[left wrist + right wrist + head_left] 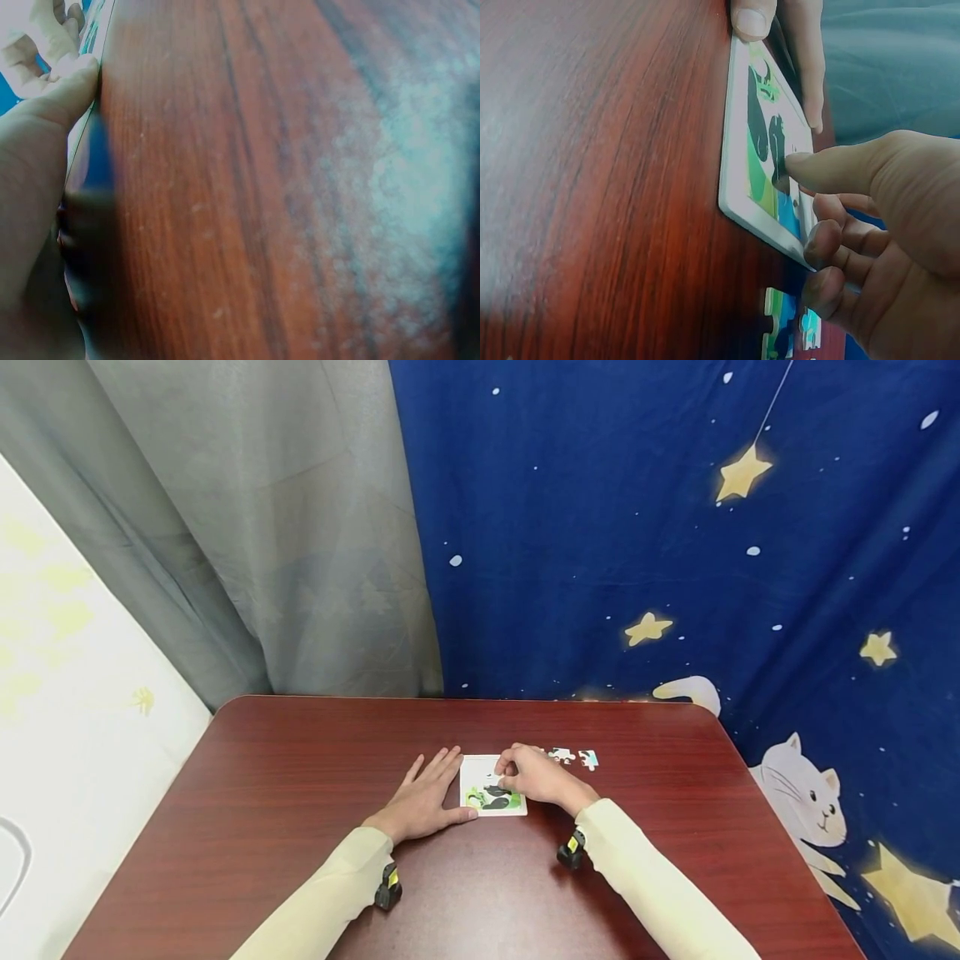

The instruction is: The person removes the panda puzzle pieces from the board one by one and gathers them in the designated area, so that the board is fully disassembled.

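Evidently, in the head view, my left hand (423,797) lies flat on the red-brown table (285,827), fingers straight and spread, thumb on the near left corner of the white puzzle board (476,770). My right hand (536,777) bends over the board's right side; I cannot tell whether it holds anything. Loose pieces (588,760) lie to its right. From the left wrist, my thumb rests at the board's near edge. From the right wrist, my right thumb tip is at the green-and-black picture (757,127), other fingers curled beside it.
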Demonstrator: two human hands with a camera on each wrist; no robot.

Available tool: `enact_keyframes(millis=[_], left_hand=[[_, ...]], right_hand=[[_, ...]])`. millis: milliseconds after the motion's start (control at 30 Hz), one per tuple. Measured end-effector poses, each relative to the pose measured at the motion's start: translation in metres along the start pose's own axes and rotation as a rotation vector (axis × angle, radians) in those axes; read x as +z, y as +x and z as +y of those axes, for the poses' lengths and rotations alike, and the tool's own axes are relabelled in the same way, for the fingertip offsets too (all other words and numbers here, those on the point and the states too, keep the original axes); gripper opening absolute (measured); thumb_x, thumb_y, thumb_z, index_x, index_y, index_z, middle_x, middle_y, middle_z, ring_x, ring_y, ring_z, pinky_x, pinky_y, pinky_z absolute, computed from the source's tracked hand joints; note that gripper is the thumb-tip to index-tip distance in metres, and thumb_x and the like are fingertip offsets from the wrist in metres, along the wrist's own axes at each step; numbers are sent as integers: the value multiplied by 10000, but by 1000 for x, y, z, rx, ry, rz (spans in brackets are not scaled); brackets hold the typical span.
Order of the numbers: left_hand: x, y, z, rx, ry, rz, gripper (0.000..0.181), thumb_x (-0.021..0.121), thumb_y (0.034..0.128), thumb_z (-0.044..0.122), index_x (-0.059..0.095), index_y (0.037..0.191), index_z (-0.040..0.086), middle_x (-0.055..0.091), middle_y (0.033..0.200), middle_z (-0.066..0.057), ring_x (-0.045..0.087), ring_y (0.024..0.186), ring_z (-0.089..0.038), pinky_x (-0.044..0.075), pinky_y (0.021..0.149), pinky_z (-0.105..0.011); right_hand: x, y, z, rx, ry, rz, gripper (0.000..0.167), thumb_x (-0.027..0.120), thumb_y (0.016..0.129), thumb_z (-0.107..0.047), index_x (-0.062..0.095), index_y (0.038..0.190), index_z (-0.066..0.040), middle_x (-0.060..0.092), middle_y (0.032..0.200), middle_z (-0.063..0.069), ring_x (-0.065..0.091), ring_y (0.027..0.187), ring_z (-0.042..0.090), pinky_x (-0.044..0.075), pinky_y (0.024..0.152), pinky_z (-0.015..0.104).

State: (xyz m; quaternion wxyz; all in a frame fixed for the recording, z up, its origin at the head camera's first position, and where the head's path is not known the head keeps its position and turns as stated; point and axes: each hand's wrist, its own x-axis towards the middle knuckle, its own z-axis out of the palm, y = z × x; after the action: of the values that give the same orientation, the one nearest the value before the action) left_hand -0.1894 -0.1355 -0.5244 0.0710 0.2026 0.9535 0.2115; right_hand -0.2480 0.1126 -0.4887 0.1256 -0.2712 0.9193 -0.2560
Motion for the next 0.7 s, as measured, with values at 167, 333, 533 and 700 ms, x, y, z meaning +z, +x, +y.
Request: enact_keyframes(millis=[167, 333, 533, 700], left_hand=[[1, 0, -1, -3, 1, -3, 1030, 636, 962, 697, 269, 1698, 77, 205, 1806, -64, 160, 1694, -287, 71, 1365, -610], [0, -1, 0, -6, -5, -5, 1024, 640, 965, 688, 269, 1698, 76, 203, 1806, -67, 159, 1694, -293, 68, 1365, -610], [7, 1, -6, 8, -40, 18, 1047, 646, 952, 705, 260, 1702, 84, 196, 1808, -61, 151, 1695, -290, 51, 1364, -613], [7, 1, -7, 20, -60, 29, 1061, 658, 940, 703, 276, 1693, 60, 215, 1802, -89, 169, 1689, -316, 54, 1356, -622]], right_hand=[[0, 1, -4, 8, -2, -27, 147, 848, 897, -167, 750, 1000, -127, 653, 908, -11, 574, 802, 103, 504, 759, 283], [0, 3, -11, 30, -52, -69, 252, 883, 858, -221, 728, 1030, -120, 669, 917, -10, 591, 799, 119, 515, 747, 318], [1, 4, -12, 49, -79, -78, 285, 888, 853, -236, 718, 1052, -123, 689, 949, -13, 604, 810, 117, 529, 748, 335], [0, 3, -12, 55, -46, -77, 302, 892, 851, -224, 705, 1060, -113, 681, 946, -5, 598, 793, 121, 517, 739, 324]])
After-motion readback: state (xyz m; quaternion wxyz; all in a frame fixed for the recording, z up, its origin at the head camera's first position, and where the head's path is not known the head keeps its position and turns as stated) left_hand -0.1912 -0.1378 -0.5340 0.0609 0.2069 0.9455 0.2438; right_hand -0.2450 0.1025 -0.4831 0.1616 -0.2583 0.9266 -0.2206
